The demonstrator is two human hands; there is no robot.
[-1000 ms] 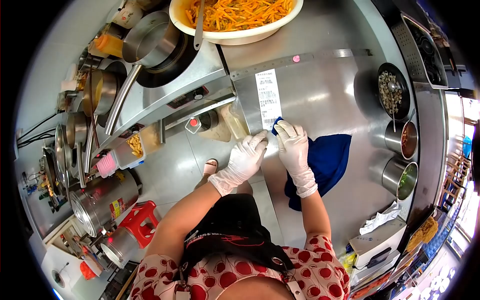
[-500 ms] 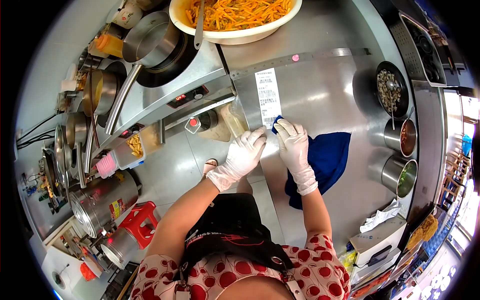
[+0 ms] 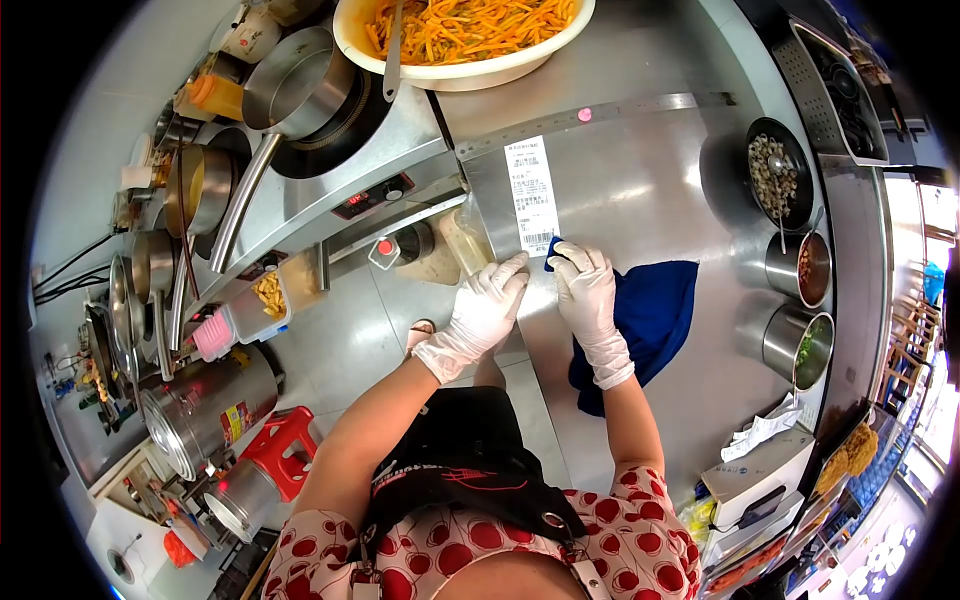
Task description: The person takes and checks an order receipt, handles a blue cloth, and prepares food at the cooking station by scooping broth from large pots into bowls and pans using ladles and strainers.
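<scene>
Both my hands wear white gloves. My right hand is closed on a dark blue cloth; a corner of it shows at the fingertips, and the rest spreads over the steel counter beside and under the wrist. A long printed receipt lies flat on the counter, its lower end touching or almost touching that cloth corner. My left hand is at the counter's left edge with fingers curled together, left of the receipt's lower end. Whatever may be inside those fingers is hidden.
A white basin of orange shreds stands at the far end. On the left are a saucepan and cooktops. A black pan and two steel pots line the right edge. A red stool stands on the floor.
The view has shifted slightly. Both hands, the blue cloth and the receipt keep nearly the same places.
</scene>
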